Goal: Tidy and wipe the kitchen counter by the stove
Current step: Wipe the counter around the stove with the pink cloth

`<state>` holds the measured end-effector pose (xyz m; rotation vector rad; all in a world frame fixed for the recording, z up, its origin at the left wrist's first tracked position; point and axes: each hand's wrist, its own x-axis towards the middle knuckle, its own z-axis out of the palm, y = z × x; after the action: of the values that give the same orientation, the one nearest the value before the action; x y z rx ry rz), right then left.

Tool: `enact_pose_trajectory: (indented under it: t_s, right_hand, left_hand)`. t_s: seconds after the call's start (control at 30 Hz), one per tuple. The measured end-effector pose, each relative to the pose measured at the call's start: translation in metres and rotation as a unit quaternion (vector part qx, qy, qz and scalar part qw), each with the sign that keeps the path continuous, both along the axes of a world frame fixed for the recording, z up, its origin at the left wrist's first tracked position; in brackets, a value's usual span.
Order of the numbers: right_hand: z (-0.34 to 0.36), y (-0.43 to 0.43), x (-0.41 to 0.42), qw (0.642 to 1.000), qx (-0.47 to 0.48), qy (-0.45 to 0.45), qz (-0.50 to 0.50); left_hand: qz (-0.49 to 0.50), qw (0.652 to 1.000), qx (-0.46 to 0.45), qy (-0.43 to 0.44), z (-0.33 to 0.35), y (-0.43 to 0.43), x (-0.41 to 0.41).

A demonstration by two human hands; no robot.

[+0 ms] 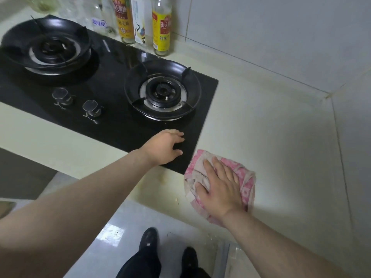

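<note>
The cloth (pixel 247 183) is judged to be light, soft and limp, perhaps damp; it can be expected to bunch and fold under a push, so it is best held by a flat palm on its middle, with the fingers spread to stop it rolling up. It is seen as a crumpled pink-and-white patterned rag with a pale, worn centre. It lies on the cream bench (pixel 261 127), just beside the front right corner of the black glass stove (pixel 112 121) and near the front edge. It is pressed down by the right hand (pixel 218 189), whose fingers (pixel 220 167) are laid straight and slightly apart, clamped on nothing. The left hand (pixel 164 147) is rested on that stove corner, its fingers (pixel 177 135) loosely bent and apart, with nothing held. A yellowish smear (pixel 160 177) and a few crumbs (pixel 176 200) are noticed on the bench left of the cloth. Sauce bottles (pixel 161 27) are stood by the wall behind the stove
</note>
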<state>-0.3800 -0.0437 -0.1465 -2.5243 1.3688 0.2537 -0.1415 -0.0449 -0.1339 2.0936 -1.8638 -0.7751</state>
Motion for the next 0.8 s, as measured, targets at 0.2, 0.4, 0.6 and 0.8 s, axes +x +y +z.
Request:
enact_pose_trajectory:
  t_s: [0.2,0.4,0.6,0.8]
  right_hand:
    - [0.003,-0.001,-0.002,1.000,0.008,0.008,0.014]
    - [0.000,0.000,-0.006,0.999,0.003,-0.012,0.037]
    - [-0.002,0.000,-0.008,0.998,-0.005,-0.023,0.058]
    - [0.003,0.002,-0.026,0.981,0.004,-0.019,0.191]
  left_hand:
    - [0.155,0.981,-0.087,0.078,0.030,0.056,-0.029]
    - [0.510,0.822,-0.189,0.168,0.023,0.169,-0.096]
    - [0.598,0.757,-0.070,0.256,-0.037,0.198,-0.150]
    - [0.560,0.730,-0.040,0.389,-0.047,0.187,-0.165]
